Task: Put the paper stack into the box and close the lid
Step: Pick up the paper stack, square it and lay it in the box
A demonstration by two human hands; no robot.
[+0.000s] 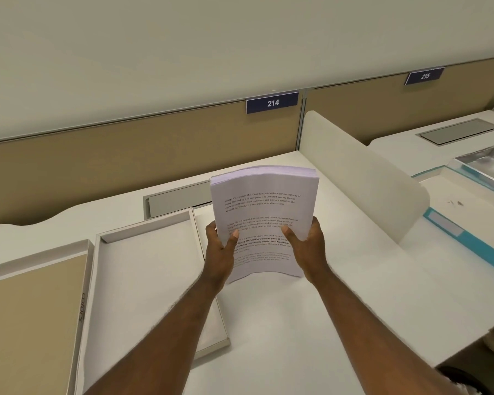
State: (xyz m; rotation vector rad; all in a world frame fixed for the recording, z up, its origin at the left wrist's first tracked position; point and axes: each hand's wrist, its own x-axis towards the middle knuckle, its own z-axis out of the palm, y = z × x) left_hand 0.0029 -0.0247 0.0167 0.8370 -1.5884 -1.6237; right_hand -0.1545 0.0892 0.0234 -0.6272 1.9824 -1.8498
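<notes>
Head view shows us holding the paper stack (261, 218) upright at the centre of the frame, its lower edge touching the white desk (340, 280). Our left hand (220, 246) and right hand (307, 246) clamp its two sides, thumbs on the printed front page. The open box (143, 280) lies just left of the stack, its lid (26, 309) at lower left.

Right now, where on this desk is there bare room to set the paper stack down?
Bare desk runs from the open box across to the white divider, beneath the paper stack held by the left hand and right hand. Crowded left: the box and lid lie side by side.
</notes>
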